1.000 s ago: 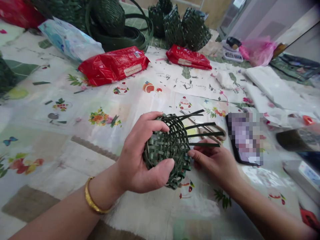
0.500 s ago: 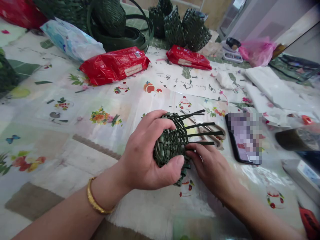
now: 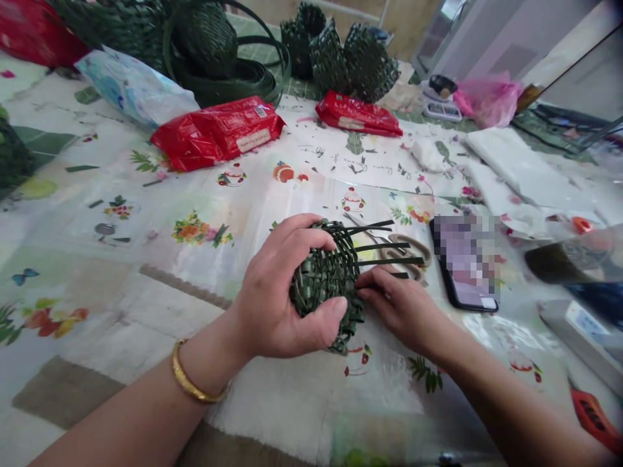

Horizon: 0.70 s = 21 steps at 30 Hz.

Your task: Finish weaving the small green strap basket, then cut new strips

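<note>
My left hand (image 3: 280, 295) is wrapped round a small half-woven basket (image 3: 327, 279) of dark green strips, thumb below and fingers over its top. Loose strip ends (image 3: 389, 245) stick out to the right of the weave. My right hand (image 3: 402, 305) pinches one of these strips at the basket's right side, fingers pressed together. A gold bangle (image 3: 189, 383) sits on my left wrist. Both hands hover just above a flower-printed tablecloth (image 3: 146, 259).
A phone (image 3: 464, 263) lies right of the basket. Two red packets (image 3: 219, 133) (image 3: 357, 115) lie further back, with a pale plastic bag (image 3: 134, 87), finished green baskets (image 3: 345, 55) and coiled green strips (image 3: 233, 65). White folded sheets (image 3: 520, 168) and a pink bag (image 3: 489, 97) are at the right.
My left hand has closed tighter on the basket and turned it a little. My right hand has moved up and left along the strips to the weave's edge.
</note>
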Each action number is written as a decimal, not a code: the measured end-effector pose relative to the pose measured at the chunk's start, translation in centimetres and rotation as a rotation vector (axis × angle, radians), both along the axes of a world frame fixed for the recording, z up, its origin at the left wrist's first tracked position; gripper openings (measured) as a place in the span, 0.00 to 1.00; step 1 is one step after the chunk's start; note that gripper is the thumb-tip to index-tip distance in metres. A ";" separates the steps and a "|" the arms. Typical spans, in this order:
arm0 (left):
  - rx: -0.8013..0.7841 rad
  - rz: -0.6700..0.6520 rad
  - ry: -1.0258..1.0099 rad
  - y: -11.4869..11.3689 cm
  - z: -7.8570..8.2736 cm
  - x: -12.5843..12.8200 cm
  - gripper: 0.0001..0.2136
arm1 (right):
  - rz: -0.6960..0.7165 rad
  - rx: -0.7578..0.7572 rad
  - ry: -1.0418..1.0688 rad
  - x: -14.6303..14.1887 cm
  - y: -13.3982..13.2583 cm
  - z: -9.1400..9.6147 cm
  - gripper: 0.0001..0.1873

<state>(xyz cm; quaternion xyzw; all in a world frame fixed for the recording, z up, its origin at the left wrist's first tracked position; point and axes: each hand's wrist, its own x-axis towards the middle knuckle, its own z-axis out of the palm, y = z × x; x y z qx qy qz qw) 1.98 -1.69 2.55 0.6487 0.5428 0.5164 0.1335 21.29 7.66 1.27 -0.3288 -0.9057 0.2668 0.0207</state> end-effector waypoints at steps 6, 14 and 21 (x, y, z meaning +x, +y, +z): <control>0.002 -0.020 -0.036 0.1 -0.2 -0.2 0.19 | 0.062 -0.047 0.033 0.3 0.7 0.2 0.06; 0.001 -0.033 -0.065 0.0 -0.3 -0.4 0.18 | 0.127 -0.045 0.111 0.5 1.5 -0.3 0.07; 0.020 -0.006 -0.088 -0.2 -0.7 -0.7 0.18 | -0.224 -0.117 0.303 1.2 -0.7 -1.8 0.05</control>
